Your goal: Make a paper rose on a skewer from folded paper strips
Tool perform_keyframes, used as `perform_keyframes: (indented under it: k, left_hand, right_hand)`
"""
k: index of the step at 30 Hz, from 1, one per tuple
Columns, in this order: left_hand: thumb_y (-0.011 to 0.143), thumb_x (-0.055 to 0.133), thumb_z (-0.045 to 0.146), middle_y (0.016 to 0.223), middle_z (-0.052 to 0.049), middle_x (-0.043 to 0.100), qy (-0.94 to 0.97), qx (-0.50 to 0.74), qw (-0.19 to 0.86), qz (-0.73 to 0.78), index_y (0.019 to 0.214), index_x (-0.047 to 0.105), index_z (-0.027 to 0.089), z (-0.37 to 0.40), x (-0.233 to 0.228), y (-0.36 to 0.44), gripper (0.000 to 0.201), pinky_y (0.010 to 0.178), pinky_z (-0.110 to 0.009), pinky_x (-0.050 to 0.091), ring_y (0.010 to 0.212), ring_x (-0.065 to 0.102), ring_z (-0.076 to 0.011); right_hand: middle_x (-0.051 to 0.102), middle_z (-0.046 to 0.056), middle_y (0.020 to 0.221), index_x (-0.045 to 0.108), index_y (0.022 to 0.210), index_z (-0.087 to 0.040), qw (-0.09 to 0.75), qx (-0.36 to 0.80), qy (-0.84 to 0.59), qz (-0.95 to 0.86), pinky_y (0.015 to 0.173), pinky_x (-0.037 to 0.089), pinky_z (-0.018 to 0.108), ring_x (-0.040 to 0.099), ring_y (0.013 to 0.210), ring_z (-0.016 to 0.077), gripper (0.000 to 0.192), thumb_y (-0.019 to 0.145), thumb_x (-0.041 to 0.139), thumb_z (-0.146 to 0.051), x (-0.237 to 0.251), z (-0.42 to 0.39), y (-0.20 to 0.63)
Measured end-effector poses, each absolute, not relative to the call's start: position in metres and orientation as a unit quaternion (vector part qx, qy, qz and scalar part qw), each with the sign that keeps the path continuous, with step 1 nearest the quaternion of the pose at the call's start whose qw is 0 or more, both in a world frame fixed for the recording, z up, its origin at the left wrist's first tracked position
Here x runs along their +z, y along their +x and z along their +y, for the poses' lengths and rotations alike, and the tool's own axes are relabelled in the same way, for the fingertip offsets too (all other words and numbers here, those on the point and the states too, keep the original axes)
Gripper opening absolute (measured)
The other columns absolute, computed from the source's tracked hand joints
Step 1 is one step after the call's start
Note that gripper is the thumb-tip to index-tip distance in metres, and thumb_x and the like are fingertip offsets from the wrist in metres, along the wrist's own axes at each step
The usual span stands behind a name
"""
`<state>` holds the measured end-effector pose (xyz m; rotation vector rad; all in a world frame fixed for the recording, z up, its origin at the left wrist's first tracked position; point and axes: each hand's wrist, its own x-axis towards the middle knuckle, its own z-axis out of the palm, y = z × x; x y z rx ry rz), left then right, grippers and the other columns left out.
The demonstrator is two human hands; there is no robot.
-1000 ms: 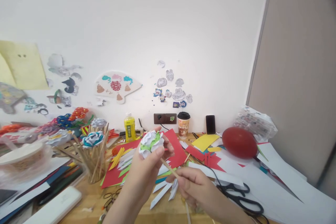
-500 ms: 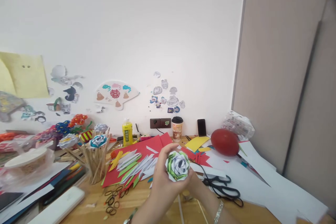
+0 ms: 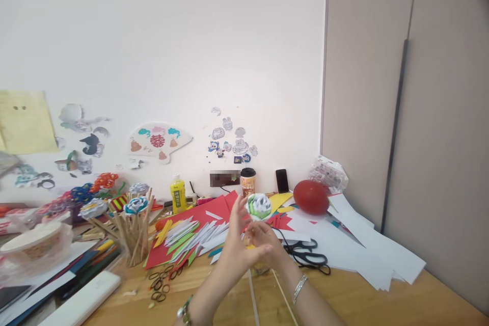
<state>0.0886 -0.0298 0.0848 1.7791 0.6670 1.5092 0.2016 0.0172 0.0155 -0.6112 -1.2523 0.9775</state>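
Note:
A paper flower [image 3: 260, 207] of folded white and green strips stands up over the middle of the desk, its face tilted toward me. My right hand [image 3: 269, 244] holds it from below, fingers pinched under its base; the part inside the grip is hidden. My left hand [image 3: 237, 244] is open beside the flower's left edge, with the thumb stretched out in front of my right hand. Folded paper strips [image 3: 191, 237], white and green, lie on red paper [image 3: 164, 257] to the left. Black-handled scissors [image 3: 307, 252] rest right of my right hand.
Wooden sticks [image 3: 132, 237] stand bunched at left, some topped with a blue-and-white paper flower [image 3: 136, 206]. A yellow bottle [image 3: 178, 194], a paper cup [image 3: 248, 182], a phone [image 3: 281, 181] and a red balloon [image 3: 311, 197] line the back. Black rubber bands [image 3: 158, 285] lie in front.
The flower has gone up and away from me, out of the left hand's curl, and now sits above my right hand's fingers. My left hand has opened. The view has turned right.

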Motion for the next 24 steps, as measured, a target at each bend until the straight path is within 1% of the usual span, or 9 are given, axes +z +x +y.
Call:
perform_keyframes:
  k: [2,4,6,9,13,15,17,21,24]
  left_hand:
    - [0.062,0.075,0.036,0.134,-0.016,0.043,0.671,0.583,0.356,0.289,0.131,0.03,0.025,-0.019,0.072,0.081,0.084,0.097,-0.043,0.039,0.119,0.046,-0.0299]
    - [0.067,0.069,0.043,0.119,-0.014,0.054,0.636,0.595,0.367,0.325,0.12,0.04,0.022,-0.007,0.055,0.07,0.065,0.091,-0.041,0.043,0.108,0.055,-0.027]
    - [0.065,0.068,0.049,0.105,-0.011,0.059,0.617,0.593,0.381,0.349,0.111,0.045,0.021,0.003,0.038,0.06,0.059,0.082,-0.039,0.048,0.097,0.06,-0.0255]
    - [0.063,0.068,0.054,0.092,-0.009,0.064,0.62,0.558,0.395,0.385,0.097,0.055,0.018,0.008,0.016,0.05,0.052,0.077,-0.037,0.05,0.088,0.062,-0.0248]
    - [0.067,0.063,0.055,0.086,-0.009,0.068,0.66,0.502,0.401,0.39,0.083,0.062,0.017,0.006,0.007,0.05,0.041,0.078,-0.037,0.049,0.084,0.063,-0.0248]
    - [0.067,0.063,0.053,0.088,-0.009,0.068,0.651,0.516,0.4,0.389,0.087,0.062,0.017,0.005,0.013,0.051,0.041,0.08,-0.039,0.049,0.087,0.063,-0.0255]
    - [0.063,0.069,0.05,0.091,-0.009,0.066,0.621,0.558,0.398,0.381,0.094,0.058,0.018,0.005,0.026,0.051,0.046,0.081,-0.04,0.049,0.09,0.062,-0.026]
    - [0.064,0.074,0.037,0.108,-0.01,0.059,0.562,0.645,0.418,0.307,0.112,0.047,0.022,0.003,0.064,0.053,0.057,0.081,-0.037,0.05,0.091,0.063,-0.0222]
    - [0.062,0.077,0.028,0.107,-0.008,0.061,0.525,0.68,0.44,0.263,0.115,0.045,0.024,-0.001,0.089,0.055,0.062,0.081,-0.033,0.05,0.092,0.064,-0.0208]
  right_hand:
    - [0.045,-0.003,0.058,0.056,0.07,-0.02,0.666,0.487,-0.212,-0.524,0.064,0.044,0.03,0.05,0.06,0.0143,0.045,0.074,0.053,-0.065,0.019,0.019,0.206]
    - [0.041,-0.005,0.054,0.056,0.073,-0.021,0.667,0.545,-0.144,-0.488,0.068,0.043,0.029,0.049,0.06,0.0129,0.04,0.076,0.056,-0.061,0.023,0.02,0.209]
    - [0.038,-0.007,0.052,0.057,0.075,-0.021,0.661,0.586,-0.095,-0.459,0.069,0.042,0.027,0.047,0.057,0.0117,0.036,0.077,0.059,-0.056,0.027,0.02,0.21]
    - [0.039,-0.007,0.051,0.059,0.077,-0.02,0.649,0.623,-0.072,-0.431,0.065,0.041,0.026,0.044,0.054,0.0105,0.033,0.079,0.059,-0.052,0.029,0.017,0.208]
    - [0.034,-0.009,0.045,0.059,0.08,-0.02,0.633,0.653,-0.06,-0.411,0.054,0.037,0.022,0.034,0.045,0.0078,0.03,0.078,0.061,-0.05,0.028,0.013,0.202]
    - [0.032,-0.011,0.042,0.058,0.078,-0.019,0.623,0.653,-0.076,-0.424,0.048,0.032,0.02,0.027,0.041,0.0066,0.033,0.078,0.061,-0.052,0.026,0.011,0.199]
    - [0.034,-0.01,0.041,0.057,0.077,-0.018,0.609,0.638,-0.119,-0.455,0.043,0.029,0.019,0.025,0.04,0.0061,0.038,0.077,0.059,-0.055,0.025,0.009,0.195]
    - [0.04,-0.008,0.043,0.056,0.073,-0.015,0.596,0.554,-0.241,-0.529,0.04,0.025,0.019,0.029,0.038,0.0056,0.046,0.077,0.054,-0.061,0.025,0.006,0.187]
    - [0.041,-0.007,0.043,0.057,0.072,-0.015,0.587,0.473,-0.322,-0.573,0.04,0.025,0.019,0.032,0.038,0.0063,0.051,0.077,0.049,-0.065,0.025,0.004,0.184]
